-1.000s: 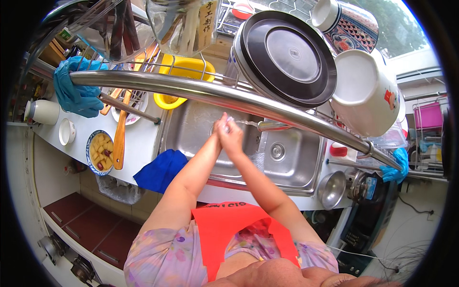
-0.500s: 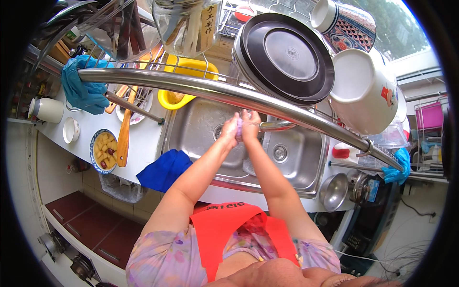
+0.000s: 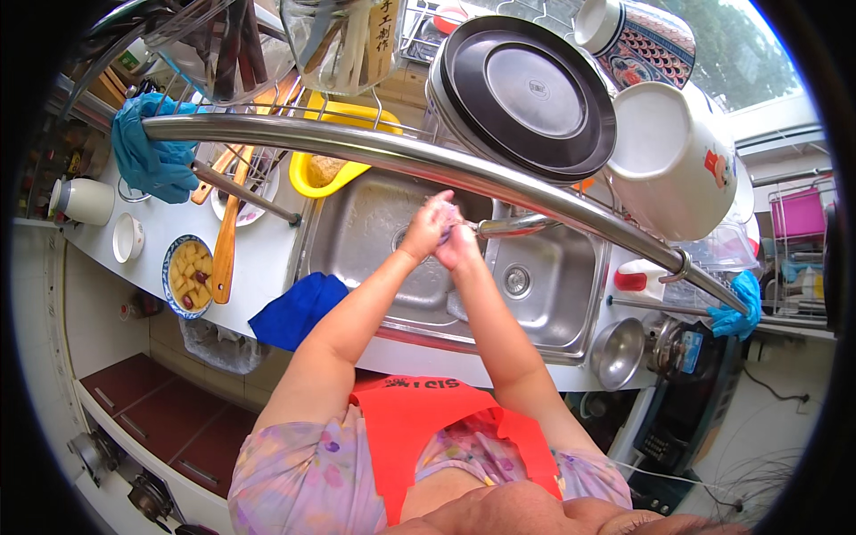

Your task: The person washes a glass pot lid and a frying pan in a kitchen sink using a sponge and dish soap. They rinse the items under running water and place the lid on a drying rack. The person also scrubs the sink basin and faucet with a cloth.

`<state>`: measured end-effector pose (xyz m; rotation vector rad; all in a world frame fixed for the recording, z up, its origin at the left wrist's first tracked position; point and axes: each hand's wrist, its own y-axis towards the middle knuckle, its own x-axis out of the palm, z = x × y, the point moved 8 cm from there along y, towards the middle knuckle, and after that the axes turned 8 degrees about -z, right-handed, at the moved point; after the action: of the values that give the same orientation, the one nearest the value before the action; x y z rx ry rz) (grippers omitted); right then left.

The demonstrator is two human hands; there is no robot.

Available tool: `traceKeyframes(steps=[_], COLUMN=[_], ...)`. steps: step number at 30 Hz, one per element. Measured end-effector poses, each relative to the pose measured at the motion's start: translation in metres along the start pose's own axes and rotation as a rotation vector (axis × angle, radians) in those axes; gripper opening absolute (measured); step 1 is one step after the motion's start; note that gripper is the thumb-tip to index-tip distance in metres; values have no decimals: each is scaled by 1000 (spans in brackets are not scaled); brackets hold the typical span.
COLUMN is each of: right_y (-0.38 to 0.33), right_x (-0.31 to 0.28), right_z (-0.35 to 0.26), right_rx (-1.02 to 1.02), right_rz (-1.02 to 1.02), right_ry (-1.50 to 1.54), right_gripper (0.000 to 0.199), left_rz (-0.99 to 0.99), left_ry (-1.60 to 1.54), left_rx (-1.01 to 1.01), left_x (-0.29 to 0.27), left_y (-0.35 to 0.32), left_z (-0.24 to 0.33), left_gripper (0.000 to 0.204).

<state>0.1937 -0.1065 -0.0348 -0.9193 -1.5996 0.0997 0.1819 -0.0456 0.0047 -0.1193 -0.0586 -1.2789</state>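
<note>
Over the left basin of the steel sink [image 3: 352, 223], my two hands are pressed together beside the faucet [image 3: 515, 225]. My left hand [image 3: 430, 228] is closed, its fingers pointing up and to the right. My right hand [image 3: 458, 249] is closed too and lies against it from the right. Between them shows a small pinkish-purple thing, mostly covered by the fingers and blurred, so its kind cannot be made out. A blue cloth [image 3: 300, 310] hangs over the counter edge left of my left forearm.
A steel rail [image 3: 330, 132] crosses above the sink, with dark round pans [image 3: 526, 98] and a white pot [image 3: 655, 134] racked behind it. On the left stand a yellow basin [image 3: 308, 183], a bowl of cut pieces [image 3: 189, 275] and a wooden spatula [image 3: 225, 259]. A metal bowl [image 3: 618, 354] sits at right.
Both hands have shifted in their grip: the right has slid down towards me and the left now reaches over it. The whole view has moved slightly.
</note>
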Motion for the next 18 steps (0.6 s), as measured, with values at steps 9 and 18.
traceKeyframes(steps=[9,18], right_y=[-7,10], right_x=[22,35], right_z=[7,93], right_rx=[-15,475], right_rz=[-78,-349], right_ry=[-21,-257], right_gripper=[44,48], left_rz=[-149,-157], left_ry=[897,220], left_rx=[-1,-284], left_x=[-11,-88], left_y=[-14,-46], left_z=[18,0], left_gripper=[46,52])
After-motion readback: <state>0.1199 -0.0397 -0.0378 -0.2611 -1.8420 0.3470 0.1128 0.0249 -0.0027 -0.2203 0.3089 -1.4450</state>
